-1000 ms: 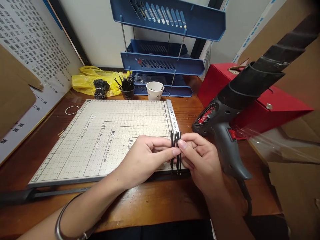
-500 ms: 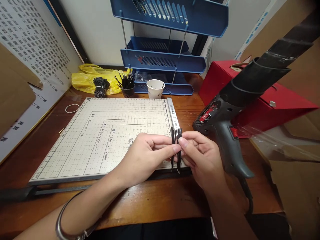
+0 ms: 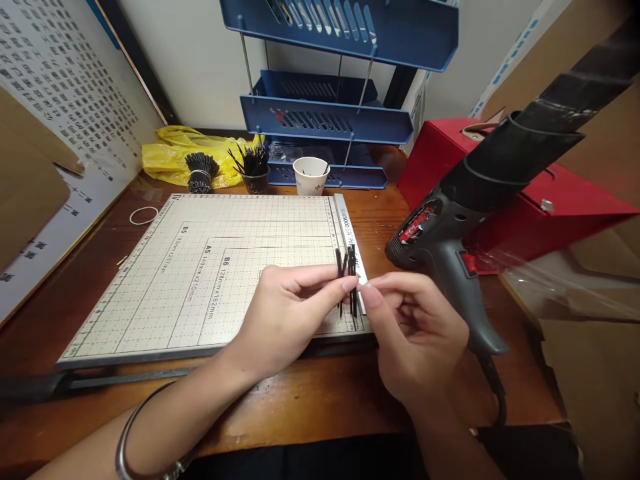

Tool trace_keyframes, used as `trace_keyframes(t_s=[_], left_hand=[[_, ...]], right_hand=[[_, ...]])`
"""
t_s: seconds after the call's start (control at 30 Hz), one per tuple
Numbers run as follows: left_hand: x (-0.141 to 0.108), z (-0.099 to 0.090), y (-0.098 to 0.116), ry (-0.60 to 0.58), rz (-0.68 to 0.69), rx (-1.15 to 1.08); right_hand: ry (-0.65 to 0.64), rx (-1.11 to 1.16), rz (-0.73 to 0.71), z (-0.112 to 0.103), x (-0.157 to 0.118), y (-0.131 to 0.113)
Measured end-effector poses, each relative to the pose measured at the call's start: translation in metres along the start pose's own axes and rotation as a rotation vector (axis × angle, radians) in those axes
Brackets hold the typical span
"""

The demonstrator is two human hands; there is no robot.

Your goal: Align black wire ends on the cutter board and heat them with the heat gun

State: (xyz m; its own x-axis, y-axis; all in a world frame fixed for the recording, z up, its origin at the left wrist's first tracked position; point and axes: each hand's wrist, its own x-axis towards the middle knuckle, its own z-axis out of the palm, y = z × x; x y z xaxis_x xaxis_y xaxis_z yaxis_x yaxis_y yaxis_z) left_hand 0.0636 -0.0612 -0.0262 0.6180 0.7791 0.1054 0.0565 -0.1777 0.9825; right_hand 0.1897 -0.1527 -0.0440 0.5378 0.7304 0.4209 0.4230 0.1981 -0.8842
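Observation:
My left hand [image 3: 295, 313] pinches several short black wires [image 3: 353, 303] between thumb and fingers, above the near right corner of the paper cutter [image 3: 150, 293]. They stand roughly upright, their upper ends fanned slightly apart. Just to the right, my right hand [image 3: 420, 333] has its thumb and forefinger pressed together near the wires. Whether something thin is in that pinch is too small to make out, and its other fingers are curled.
A heat gun [image 3: 455, 227] stands at right before a red box [image 3: 555, 227]. Behind the cutter are a tied black wire bundle [image 3: 201, 175], a dark cup of black wires [image 3: 256, 181], a paper cup [image 3: 311, 179], a yellow bag [image 3: 167, 157] and blue trays [image 3: 330, 123].
My right hand has drawn back from the wires, moving right and toward me. My left hand, still holding the wires, has shifted slightly left and up.

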Motion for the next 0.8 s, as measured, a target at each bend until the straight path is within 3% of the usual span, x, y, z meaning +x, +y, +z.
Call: trace_keyframes(t_s=[0.1, 0.27, 0.6, 0.8], left_hand=[[-0.003, 0.001, -0.002, 0.020, 0.119, 0.151], [-0.008, 0.002, -0.005, 0.037, 0.284, 0.365], [-0.007, 0.005, -0.012, 0.128, 0.680, 0.438], [-0.005, 0.005, -0.010, 0.101, 0.646, 0.413]], right_hand=[[-0.045, -0.196, -0.108, -0.002, -0.002, -0.008], [0.024, -0.324, -0.199, -0.005, -0.002, -0.017], [0.062, -0.436, -0.301, -0.005, -0.007, -0.023], [0.028, -0.346, -0.144, -0.002, -0.004, -0.022]])
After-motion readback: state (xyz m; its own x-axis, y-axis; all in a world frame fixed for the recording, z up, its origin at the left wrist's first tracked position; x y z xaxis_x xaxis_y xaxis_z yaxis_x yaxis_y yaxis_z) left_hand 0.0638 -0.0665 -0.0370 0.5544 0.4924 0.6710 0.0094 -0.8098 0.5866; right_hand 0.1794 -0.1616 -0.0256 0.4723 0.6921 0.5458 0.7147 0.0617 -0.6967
